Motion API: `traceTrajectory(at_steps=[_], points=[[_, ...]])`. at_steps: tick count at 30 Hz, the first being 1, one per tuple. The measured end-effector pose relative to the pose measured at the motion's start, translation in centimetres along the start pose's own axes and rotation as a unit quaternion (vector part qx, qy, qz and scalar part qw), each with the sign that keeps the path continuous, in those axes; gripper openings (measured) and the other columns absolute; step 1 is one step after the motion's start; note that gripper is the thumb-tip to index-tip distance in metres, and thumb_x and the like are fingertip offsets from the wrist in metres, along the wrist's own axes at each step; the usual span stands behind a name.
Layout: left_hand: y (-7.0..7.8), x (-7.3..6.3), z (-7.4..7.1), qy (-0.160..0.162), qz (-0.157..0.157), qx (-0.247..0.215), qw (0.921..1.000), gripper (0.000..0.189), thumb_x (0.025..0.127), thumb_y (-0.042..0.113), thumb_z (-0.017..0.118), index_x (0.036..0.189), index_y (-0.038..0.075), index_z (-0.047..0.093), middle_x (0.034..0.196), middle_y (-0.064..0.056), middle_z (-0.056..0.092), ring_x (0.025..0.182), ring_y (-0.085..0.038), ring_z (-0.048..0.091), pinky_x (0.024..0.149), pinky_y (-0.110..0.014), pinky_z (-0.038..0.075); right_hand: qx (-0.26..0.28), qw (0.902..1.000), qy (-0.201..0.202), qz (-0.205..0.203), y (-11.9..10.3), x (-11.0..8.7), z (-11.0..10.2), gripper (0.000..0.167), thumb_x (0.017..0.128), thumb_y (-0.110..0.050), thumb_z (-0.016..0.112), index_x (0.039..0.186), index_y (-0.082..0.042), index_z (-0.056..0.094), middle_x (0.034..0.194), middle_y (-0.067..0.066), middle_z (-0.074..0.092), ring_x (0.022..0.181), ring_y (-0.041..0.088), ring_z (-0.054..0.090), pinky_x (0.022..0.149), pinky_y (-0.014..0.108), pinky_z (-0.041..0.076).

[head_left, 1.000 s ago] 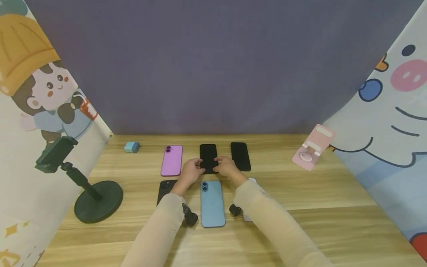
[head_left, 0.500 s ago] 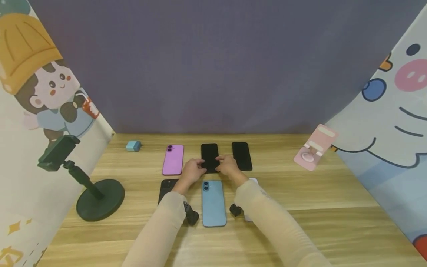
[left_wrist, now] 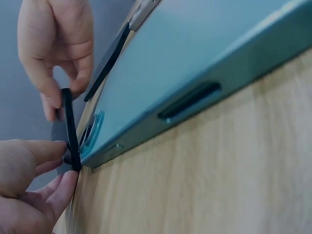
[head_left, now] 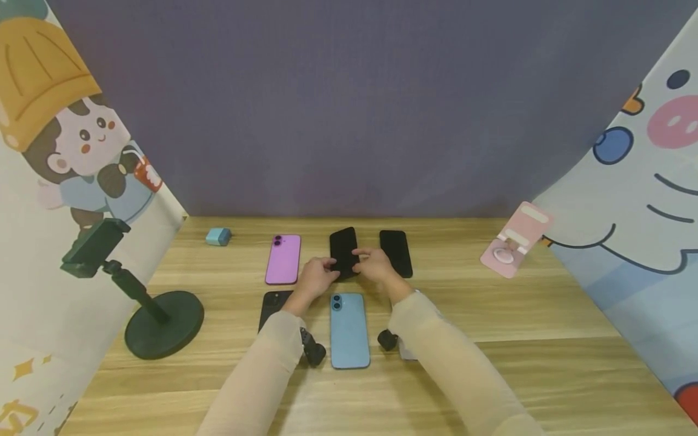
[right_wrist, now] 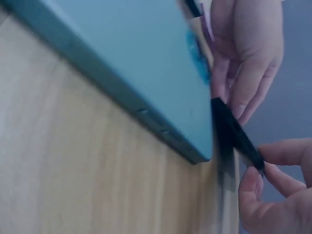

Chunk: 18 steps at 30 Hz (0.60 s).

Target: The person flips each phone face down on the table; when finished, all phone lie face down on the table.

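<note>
A black phone [head_left: 343,249] at the back middle of the table is tilted, with its right side raised. My left hand [head_left: 315,280] pinches its left edge near the lower corner. At the right edge, my right hand [head_left: 377,266] grips the phone between thumb and fingers. The left wrist view shows the phone [left_wrist: 71,127] edge-on between my left hand [left_wrist: 29,178] and the right one above. In the right wrist view, my right hand [right_wrist: 285,183] pinches one side of it. A light blue phone [head_left: 349,332] lies camera side up just in front.
A purple phone [head_left: 283,259] lies left, another black phone [head_left: 395,253] right. A dark phone [head_left: 271,307] and a pale phone [head_left: 406,351] are partly hidden by my arms. Also there: a dark green stand [head_left: 163,325], blue charger block [head_left: 219,237] and pink folding stand [head_left: 515,240].
The middle black phone has gone from lying flat to tilted, its right side lifted. My right hand has risen slightly with it, while my left hand has hardly moved.
</note>
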<state>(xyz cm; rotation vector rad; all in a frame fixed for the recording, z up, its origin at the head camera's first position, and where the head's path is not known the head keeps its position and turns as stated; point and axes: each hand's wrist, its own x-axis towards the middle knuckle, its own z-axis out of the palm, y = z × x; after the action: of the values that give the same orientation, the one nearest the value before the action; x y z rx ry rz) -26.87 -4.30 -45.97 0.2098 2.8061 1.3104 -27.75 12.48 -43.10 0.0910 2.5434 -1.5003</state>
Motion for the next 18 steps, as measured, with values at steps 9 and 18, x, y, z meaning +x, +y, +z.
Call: traceTrajectory(at_steps=[9,18], points=[[0.5,0.2,0.6,0.014,0.036,-0.049,0.9981,0.036,0.095,0.018,0.066,0.129,0.007,0.064,0.124,-0.02,0.059,0.099,-0.027,0.063,0.079,-0.037,0.053,0.1,0.9938,0.001,-0.049,-0.9,-0.9,-0.2,0.044,0.091,0.006,0.059,0.134,0.003,0.055,0.123,0.026,0.059,0.092,0.029,0.065,0.085,0.043,0.053],[1.3,-0.1,1.0,0.023,0.026,-0.192,0.9807,0.036,0.095,0.015,0.065,0.131,0.009,0.063,0.123,-0.016,0.062,0.093,-0.022,0.067,0.064,-0.029,0.055,0.194,0.9791,-0.028,-0.054,-0.7,-1.1,-0.2,0.045,0.092,0.013,0.053,0.136,0.013,0.045,0.12,0.03,0.058,0.089,0.023,0.064,0.088,0.041,0.052]])
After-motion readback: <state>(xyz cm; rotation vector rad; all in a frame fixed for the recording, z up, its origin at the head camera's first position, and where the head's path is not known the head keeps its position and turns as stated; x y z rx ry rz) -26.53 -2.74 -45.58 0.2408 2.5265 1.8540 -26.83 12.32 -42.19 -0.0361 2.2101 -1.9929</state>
